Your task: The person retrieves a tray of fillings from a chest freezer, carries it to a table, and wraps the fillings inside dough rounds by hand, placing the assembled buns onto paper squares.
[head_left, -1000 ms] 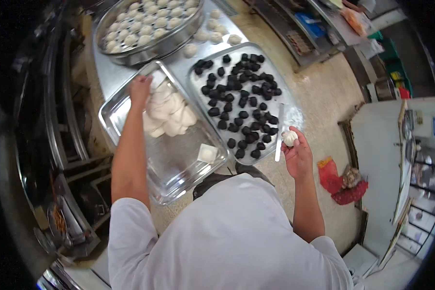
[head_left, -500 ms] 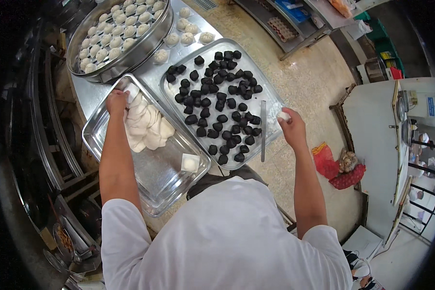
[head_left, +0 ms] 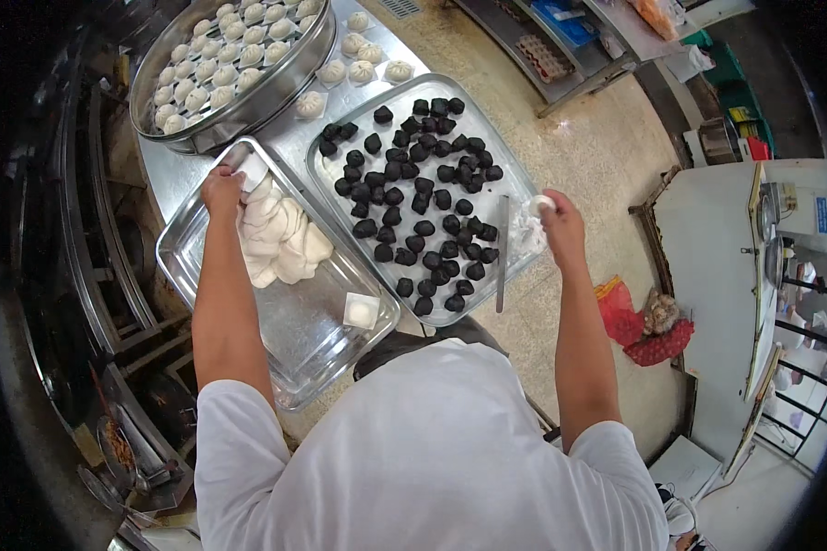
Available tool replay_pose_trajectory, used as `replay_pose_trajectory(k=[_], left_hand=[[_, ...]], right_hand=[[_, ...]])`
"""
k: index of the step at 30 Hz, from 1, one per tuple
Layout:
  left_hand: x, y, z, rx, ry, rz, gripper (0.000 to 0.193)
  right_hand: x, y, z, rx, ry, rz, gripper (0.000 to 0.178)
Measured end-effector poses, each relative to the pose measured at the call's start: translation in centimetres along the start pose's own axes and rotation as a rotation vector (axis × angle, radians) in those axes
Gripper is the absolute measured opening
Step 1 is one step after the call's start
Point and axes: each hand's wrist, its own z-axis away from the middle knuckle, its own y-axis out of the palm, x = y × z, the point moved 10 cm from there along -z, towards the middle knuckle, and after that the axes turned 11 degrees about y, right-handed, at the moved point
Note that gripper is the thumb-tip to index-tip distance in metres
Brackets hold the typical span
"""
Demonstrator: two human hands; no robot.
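Black lumps (head_left: 424, 229). White dough pieces (head_left: 280, 234), paper (head_left: 254, 171). Cream buns (head_left: 222, 96), swirl-patterned. Silver-grey tray (head_left: 312, 354). White shirt (head_left: 423, 441). Red sack (head_left: 662, 343).

Down on the floor (head_left: 570, 142), red sacks (head_left: 663, 343) slump near a white panel (head_left: 715, 243)! Up top, an egg tray (head_left: 544, 59) sits on the shelf (head_left: 502, 26), something blue (head_left: 559, 13) just beyond it, green crates (head_left: 728, 68) over at upper right.

Paper (head_left: 254, 172) lies just right of my left hand (head_left: 222, 190), with dough (head_left: 280, 239) nearer me in the same tray (head_left: 303, 342). Beyond that hand, a steamer (head_left: 239, 119) holds buns (head_left: 222, 97). Between my hands, another tray (head_left: 519, 197) bears balls (head_left: 451, 224). A strip (head_left: 503, 257) lies left of my right hand (head_left: 561, 225), which has a bun (head_left: 541, 204) in it.
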Motion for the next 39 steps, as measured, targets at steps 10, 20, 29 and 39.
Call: replay_pose_trajectory(k=[10, 20, 29, 39], left_hand=[[1.0, -0.8, 0.2, -0.002, 0.028, -0.025, 0.037], [-2.4, -6.0, 2.1, -0.114, 0.123, 0.148, 0.034], [-11.3, -7.3, 17.2, 0.052, 0.0, 1.324, 0.036], [-12.0, -9.0, 29.2, 0.059, -0.228, 1.593, 0.034]], right_hand=[[1.5, 1.7, 6.1, 0.497, 0.236, -0.88, 0.033], [3.3, 2.6, 7.0, 0.351, 0.121, -0.767, 0.03], [13.7, 13.6, 16.4, 0.732, -0.086, -0.673, 0.037], [21.8, 19.6, 26.9, 0.672, -0.8, -0.092, 0.034]])
